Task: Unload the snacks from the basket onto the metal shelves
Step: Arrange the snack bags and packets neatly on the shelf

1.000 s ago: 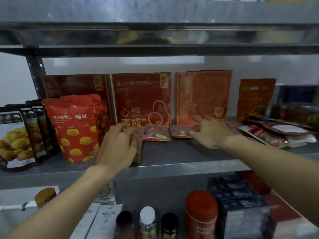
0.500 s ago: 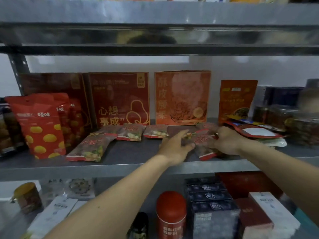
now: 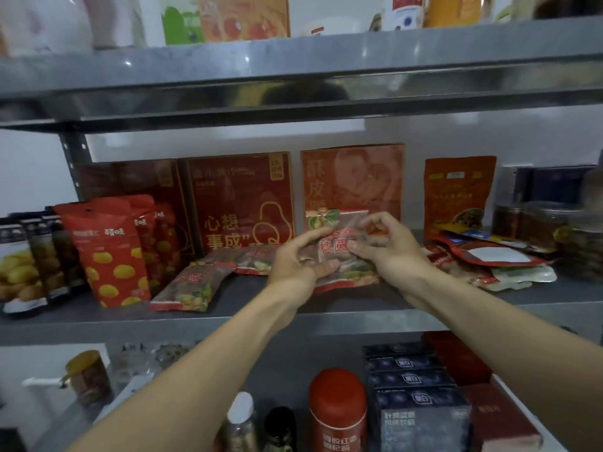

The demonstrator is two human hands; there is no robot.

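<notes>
Left hand [image 3: 298,261] and right hand [image 3: 393,252] have raised 1 packet [image 3: 339,228] on shelf [image 3: 359,316].

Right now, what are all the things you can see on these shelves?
metal shelves: three levels, grey, across the view
held snack packets: small stack, brown with red ends, above middle shelf
loose snack packets: about three, same colours, lying on middle shelf
dotted bags: three, red with yellow, standing middle left
dark bags: several, black, far left
big boxes: three, red and orange, upright at the back
tall pouch: one, orange, back right
flat pouches: a pile, red and white, middle right
jars: a few, clear, far right
canister: one, red, lower shelf
blue boxes: a stack, dark blue, lower shelf
left hand: grips the held packets
right hand: pinches them too
</notes>
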